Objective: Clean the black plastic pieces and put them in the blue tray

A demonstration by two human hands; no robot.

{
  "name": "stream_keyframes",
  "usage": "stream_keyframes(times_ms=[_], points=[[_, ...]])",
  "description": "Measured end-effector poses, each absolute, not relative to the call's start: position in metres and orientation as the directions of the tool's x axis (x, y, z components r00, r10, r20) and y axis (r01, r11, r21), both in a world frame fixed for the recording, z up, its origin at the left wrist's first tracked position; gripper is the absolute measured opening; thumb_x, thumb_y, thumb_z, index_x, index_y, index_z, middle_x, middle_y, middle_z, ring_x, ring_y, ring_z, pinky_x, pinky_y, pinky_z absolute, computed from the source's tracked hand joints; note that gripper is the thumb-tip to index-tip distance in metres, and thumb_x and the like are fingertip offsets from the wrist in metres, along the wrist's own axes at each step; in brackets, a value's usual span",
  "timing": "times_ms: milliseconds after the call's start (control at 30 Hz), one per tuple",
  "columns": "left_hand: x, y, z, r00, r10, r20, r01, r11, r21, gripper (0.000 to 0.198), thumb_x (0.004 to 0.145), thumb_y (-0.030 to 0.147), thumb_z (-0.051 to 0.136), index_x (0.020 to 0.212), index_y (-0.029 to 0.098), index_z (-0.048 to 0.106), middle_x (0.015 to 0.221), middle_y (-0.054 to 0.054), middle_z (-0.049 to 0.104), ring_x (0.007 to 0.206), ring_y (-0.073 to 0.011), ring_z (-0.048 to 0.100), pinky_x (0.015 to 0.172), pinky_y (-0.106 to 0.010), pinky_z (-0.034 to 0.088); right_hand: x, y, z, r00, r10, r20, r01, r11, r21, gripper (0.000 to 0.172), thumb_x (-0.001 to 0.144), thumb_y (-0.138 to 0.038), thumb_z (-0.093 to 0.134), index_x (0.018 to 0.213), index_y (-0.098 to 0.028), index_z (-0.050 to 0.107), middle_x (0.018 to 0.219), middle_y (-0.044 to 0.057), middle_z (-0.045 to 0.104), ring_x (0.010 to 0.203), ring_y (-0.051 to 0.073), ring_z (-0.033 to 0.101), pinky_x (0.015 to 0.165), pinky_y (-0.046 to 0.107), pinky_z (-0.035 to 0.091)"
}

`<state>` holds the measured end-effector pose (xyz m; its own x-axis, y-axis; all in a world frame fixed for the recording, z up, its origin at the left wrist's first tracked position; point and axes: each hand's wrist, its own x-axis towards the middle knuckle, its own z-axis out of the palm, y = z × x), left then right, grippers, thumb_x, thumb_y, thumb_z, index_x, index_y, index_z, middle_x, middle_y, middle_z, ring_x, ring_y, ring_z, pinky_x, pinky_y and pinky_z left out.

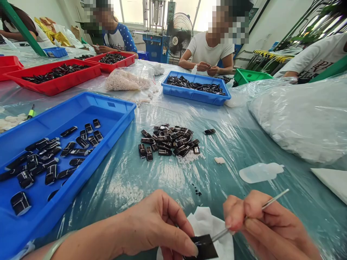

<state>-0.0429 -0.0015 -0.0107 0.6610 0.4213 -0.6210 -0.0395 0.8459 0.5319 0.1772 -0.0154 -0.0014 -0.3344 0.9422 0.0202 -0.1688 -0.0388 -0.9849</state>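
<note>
Near the bottom edge, my left hand (pixel 159 227) pinches a small black rectangular piece (pixel 204 247) between thumb and fingers. My right hand (pixel 262 220) grips a thin metal rod-like tool (pixel 276 198), and its lower end meets the edge of the black piece. Beneath them lies a crumpled white cloth (pixel 223 231). Ahead of my hands is a pile of small glossy black pieces (pixel 173 139) with light line markings, and one such piece (pixel 209 131) lies apart on its right. Some tiny black bits (pixel 197 190) are scattered just beyond the cloth.
A large blue tray (pixel 108 103) with black pieces stands at left. A translucent squeeze bottle (pixel 260 172) lies at right, near a big plastic bag (pixel 303 119). Farther back are a smaller blue tray (pixel 195 96), red trays (pixel 51 86) and several people seated around the table.
</note>
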Motion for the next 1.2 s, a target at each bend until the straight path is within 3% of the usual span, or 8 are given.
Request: stream_keyframes(times_ms=[400, 600, 1000, 1200], points=[[-0.043, -0.001, -0.009, 0.66, 0.428, -0.618, -0.039, 0.841, 0.54, 0.02, 0.043, 0.016, 0.077, 0.059, 0.009, 0.067, 0.045, 0.0, 0.062, 0.035, -0.0064, 0.055, 0.036, -0.011, 0.046, 0.186, -0.007, 0.009, -0.239, 0.97, -0.035, -0.184, -0.08, -0.98, 0.007, 0.078, -0.025, 0.062, 0.075, -0.031, 0.061, 0.065, 0.0, 0.067, 0.062, 0.014, 0.057, 0.057, 0.022, 0.047], [-0.044, -0.003, -0.009, 0.668, 0.413, -0.619, -0.012, 0.838, 0.546, 0.022, 0.043, 0.016, 0.076, 0.062, 0.009, 0.068, 0.046, -0.001, 0.062, 0.035, -0.0067, 0.055, 0.036, -0.011, 0.047, 0.19, -0.008, 0.009, -0.325, 0.943, -0.076, -0.203, -0.148, -0.968, 0.006, 0.08, -0.027, 0.06, 0.077, -0.032, 0.061, 0.064, 0.0, 0.067, 0.062, 0.014, 0.056, 0.057, 0.022, 0.045], [-0.043, -0.003, -0.008, 0.68, 0.352, -0.643, 0.054, 0.85, 0.524, 0.02, 0.044, 0.013, 0.076, 0.062, 0.009, 0.068, 0.045, 0.0, 0.062, 0.033, -0.0043, 0.051, 0.037, -0.01, 0.045, 0.182, -0.016, 0.01, -0.341, 0.94, -0.023, -0.156, -0.08, -0.984, 0.008, 0.08, -0.026, 0.059, 0.075, -0.032, 0.06, 0.065, 0.0, 0.069, 0.061, 0.019, 0.058, 0.055, 0.029, 0.046], [-0.044, -0.003, -0.009, 0.702, 0.323, -0.634, 0.064, 0.859, 0.508, 0.017, 0.047, 0.01, 0.075, 0.063, 0.009, 0.069, 0.045, 0.001, 0.061, 0.033, -0.0041, 0.052, 0.037, -0.009, 0.046, 0.179, -0.017, 0.013, -0.383, 0.924, -0.019, -0.171, -0.091, -0.981, 0.009, 0.082, -0.024, 0.057, 0.077, -0.03, 0.059, 0.067, 0.0, 0.07, 0.064, 0.017, 0.059, 0.061, 0.029, 0.046]])
